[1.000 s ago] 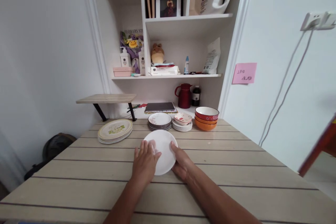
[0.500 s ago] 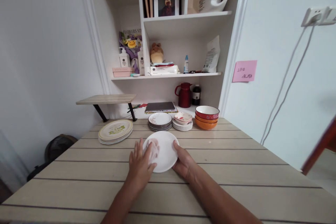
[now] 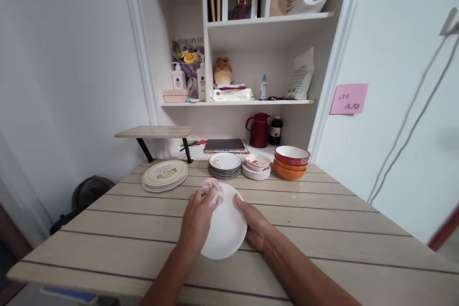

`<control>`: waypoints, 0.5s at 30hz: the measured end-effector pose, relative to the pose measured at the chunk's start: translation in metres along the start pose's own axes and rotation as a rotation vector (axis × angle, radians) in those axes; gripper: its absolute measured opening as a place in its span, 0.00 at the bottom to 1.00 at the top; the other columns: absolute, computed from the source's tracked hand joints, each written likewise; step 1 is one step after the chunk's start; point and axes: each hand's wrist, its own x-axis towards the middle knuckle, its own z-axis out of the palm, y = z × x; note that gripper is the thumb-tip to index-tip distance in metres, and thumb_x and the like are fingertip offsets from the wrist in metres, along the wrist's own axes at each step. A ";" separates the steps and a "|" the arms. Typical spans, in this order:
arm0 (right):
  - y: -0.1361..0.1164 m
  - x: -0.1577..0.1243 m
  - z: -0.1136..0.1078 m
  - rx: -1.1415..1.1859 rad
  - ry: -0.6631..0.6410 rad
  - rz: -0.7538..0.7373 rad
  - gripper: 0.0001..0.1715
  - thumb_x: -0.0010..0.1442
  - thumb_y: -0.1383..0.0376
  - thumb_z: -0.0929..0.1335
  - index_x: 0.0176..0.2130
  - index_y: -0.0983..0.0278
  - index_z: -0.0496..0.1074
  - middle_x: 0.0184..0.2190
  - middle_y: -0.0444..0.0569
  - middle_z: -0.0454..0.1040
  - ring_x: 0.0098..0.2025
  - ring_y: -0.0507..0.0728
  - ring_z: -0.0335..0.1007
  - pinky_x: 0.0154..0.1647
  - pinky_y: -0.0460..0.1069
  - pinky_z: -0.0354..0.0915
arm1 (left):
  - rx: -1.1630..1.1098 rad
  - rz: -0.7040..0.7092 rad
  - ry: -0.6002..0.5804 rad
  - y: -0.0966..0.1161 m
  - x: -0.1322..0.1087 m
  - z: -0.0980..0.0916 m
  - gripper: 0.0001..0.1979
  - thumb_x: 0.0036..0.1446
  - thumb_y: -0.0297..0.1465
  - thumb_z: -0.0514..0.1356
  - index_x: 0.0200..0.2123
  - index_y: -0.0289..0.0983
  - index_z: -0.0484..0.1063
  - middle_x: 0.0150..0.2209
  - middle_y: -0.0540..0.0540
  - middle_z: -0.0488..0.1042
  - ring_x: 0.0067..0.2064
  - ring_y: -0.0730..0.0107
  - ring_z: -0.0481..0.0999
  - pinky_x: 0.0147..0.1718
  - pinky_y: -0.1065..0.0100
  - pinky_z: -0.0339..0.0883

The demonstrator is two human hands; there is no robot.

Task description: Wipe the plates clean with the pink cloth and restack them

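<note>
Two hands meet on a white plate (image 3: 225, 234) lying near the table (image 3: 322, 229) front: the left hand (image 3: 196, 220) closes on a pink cloth (image 3: 213, 188) at its 11 o'clock rim, and the right hand (image 3: 256, 227) grips its 3 o'clock edge. Beyond, stacked plates (image 3: 225, 165) sit at 12 o'clock, bowls (image 3: 291, 162) at 1 o'clock.

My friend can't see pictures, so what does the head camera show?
At a wooden table, the left hand presses a pink cloth onto a white plate while the right hand grips its edge. Plate stacks and bowls sit at the far side.
</note>
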 end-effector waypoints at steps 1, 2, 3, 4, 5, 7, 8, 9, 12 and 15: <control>0.000 0.000 0.001 0.001 -0.014 0.007 0.30 0.65 0.52 0.62 0.54 0.73 0.68 0.45 0.61 0.78 0.45 0.62 0.77 0.54 0.57 0.66 | 0.010 0.019 0.019 0.005 0.004 0.002 0.23 0.59 0.29 0.54 0.58 0.46 0.67 0.51 0.42 0.70 0.51 0.59 0.69 0.50 0.61 0.63; 0.000 0.000 0.001 0.011 -0.019 0.012 0.30 0.65 0.51 0.62 0.54 0.72 0.68 0.45 0.61 0.78 0.45 0.61 0.77 0.54 0.57 0.66 | 0.011 0.033 0.027 0.011 0.007 0.005 0.21 0.59 0.29 0.55 0.56 0.45 0.69 0.52 0.42 0.70 0.51 0.58 0.69 0.51 0.60 0.63; 0.000 0.000 0.001 0.028 -0.021 0.016 0.30 0.65 0.51 0.62 0.54 0.71 0.68 0.44 0.60 0.78 0.45 0.61 0.77 0.54 0.56 0.66 | 0.003 0.045 0.030 0.016 0.009 0.009 0.19 0.60 0.30 0.55 0.54 0.44 0.71 0.53 0.42 0.70 0.52 0.58 0.68 0.51 0.60 0.63; -0.001 0.001 0.000 0.053 -0.018 0.016 0.30 0.65 0.51 0.61 0.54 0.70 0.69 0.44 0.59 0.79 0.44 0.60 0.77 0.54 0.56 0.66 | -0.010 0.058 0.028 0.022 0.009 0.013 0.18 0.60 0.30 0.54 0.52 0.43 0.72 0.54 0.42 0.69 0.53 0.58 0.68 0.52 0.59 0.62; -0.001 0.003 -0.001 0.081 -0.009 0.012 0.29 0.65 0.50 0.61 0.53 0.70 0.69 0.43 0.58 0.79 0.44 0.60 0.77 0.54 0.56 0.66 | -0.025 0.071 0.017 0.028 0.009 0.018 0.17 0.61 0.30 0.54 0.52 0.43 0.73 0.55 0.43 0.69 0.55 0.58 0.67 0.52 0.59 0.62; -0.004 0.006 -0.004 0.138 0.031 0.004 0.27 0.66 0.50 0.60 0.50 0.69 0.70 0.39 0.56 0.80 0.42 0.59 0.77 0.53 0.55 0.66 | -0.053 0.109 -0.027 0.040 0.004 0.029 0.16 0.61 0.28 0.53 0.50 0.42 0.73 0.56 0.44 0.70 0.56 0.58 0.66 0.53 0.58 0.61; -0.005 0.008 -0.006 0.163 0.052 0.005 0.27 0.66 0.50 0.60 0.48 0.69 0.70 0.38 0.56 0.80 0.41 0.58 0.77 0.53 0.55 0.66 | -0.066 0.128 -0.058 0.045 0.001 0.035 0.16 0.61 0.28 0.53 0.50 0.42 0.73 0.55 0.44 0.71 0.57 0.59 0.66 0.53 0.58 0.61; -0.007 0.009 -0.008 0.185 0.066 0.011 0.28 0.66 0.50 0.59 0.47 0.70 0.71 0.36 0.56 0.80 0.41 0.58 0.77 0.53 0.55 0.66 | -0.078 0.157 -0.093 0.048 -0.003 0.040 0.17 0.61 0.27 0.53 0.51 0.41 0.72 0.56 0.45 0.71 0.58 0.59 0.65 0.54 0.58 0.60; -0.010 0.012 -0.012 0.227 0.047 0.041 0.32 0.67 0.49 0.56 0.46 0.73 0.70 0.37 0.60 0.79 0.42 0.59 0.77 0.52 0.55 0.66 | -0.096 0.247 -0.141 0.050 -0.015 0.048 0.21 0.61 0.25 0.52 0.56 0.40 0.68 0.59 0.46 0.69 0.61 0.62 0.62 0.58 0.59 0.57; -0.011 0.012 -0.011 0.236 -0.002 0.045 0.34 0.67 0.49 0.55 0.50 0.74 0.69 0.40 0.62 0.79 0.45 0.60 0.76 0.54 0.55 0.65 | -0.050 0.270 -0.190 0.035 -0.025 0.041 0.19 0.62 0.25 0.52 0.54 0.44 0.70 0.58 0.48 0.71 0.61 0.62 0.64 0.59 0.55 0.56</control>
